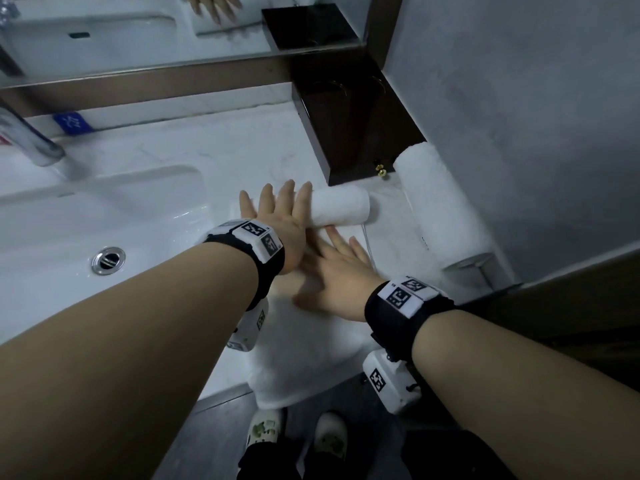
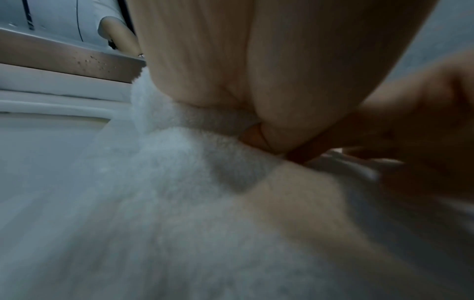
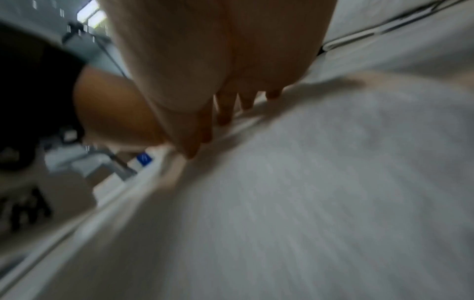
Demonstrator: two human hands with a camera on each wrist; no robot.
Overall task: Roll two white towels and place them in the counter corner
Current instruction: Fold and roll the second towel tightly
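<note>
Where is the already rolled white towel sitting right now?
In the head view, the finished rolled white towel lies at the right, along the grey wall, beside the dark wooden box in the counter corner.

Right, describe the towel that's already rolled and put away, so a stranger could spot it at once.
Start at the white counter right of the sink and follow it to the grey wall. The finished towel roll lies along that wall, one end beside the dark wooden box. Unlike the half-rolled towel under the hands, it is fatter, fully rolled and untouched.
</note>
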